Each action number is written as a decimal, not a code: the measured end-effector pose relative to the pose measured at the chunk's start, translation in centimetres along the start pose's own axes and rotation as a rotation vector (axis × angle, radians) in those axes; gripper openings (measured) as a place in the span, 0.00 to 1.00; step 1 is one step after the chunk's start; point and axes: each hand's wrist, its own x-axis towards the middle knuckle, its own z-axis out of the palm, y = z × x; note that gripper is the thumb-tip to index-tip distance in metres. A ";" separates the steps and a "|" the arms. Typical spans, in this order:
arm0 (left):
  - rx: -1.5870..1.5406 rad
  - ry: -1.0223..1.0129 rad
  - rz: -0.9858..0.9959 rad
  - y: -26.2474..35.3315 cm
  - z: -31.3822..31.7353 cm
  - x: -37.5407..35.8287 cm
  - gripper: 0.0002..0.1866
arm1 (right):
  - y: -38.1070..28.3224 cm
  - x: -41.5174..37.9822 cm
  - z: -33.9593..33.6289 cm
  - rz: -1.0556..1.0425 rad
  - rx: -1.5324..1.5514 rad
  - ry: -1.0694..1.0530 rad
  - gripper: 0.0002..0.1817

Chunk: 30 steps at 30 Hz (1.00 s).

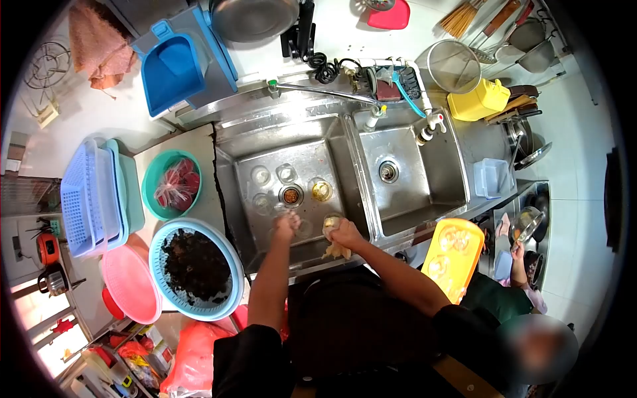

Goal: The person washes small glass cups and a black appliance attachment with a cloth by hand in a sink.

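Over the front of the large left sink basin (pixel 232 219), my right hand (pixel 345 233) is closed around a small clear glass cup (pixel 332 223). A pale, crumpled cloth (pixel 337 251) hangs below that hand. To its left, my left hand (pixel 286 224) is blurred, with its fingers seemingly curled; whether it holds anything is not clear. Several clear glass cups, among them one at the back (pixel 286 174) and one at the left (pixel 261 175), rest on the basin floor. Another glass cup (pixel 322 191) has yellowish contents. Brown bits sit in the drain strainer (pixel 290 195).
A right basin (pixel 411 192) adjoins, with a faucet (pixel 325 91) behind. On the left stand a blue basin (pixel 234 292) of dark soaked food and a green bowl (pixel 146 182) with a bagged red item. A yellow tray (pixel 462 249) is at right, near another person's hand (pixel 517 250) holding a pan.
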 end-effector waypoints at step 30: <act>2.432 -0.209 1.410 -4.2 8.7 10.0 0.07 | 0.6 1.5 -0.3 0.101 0.162 0.140 0.25</act>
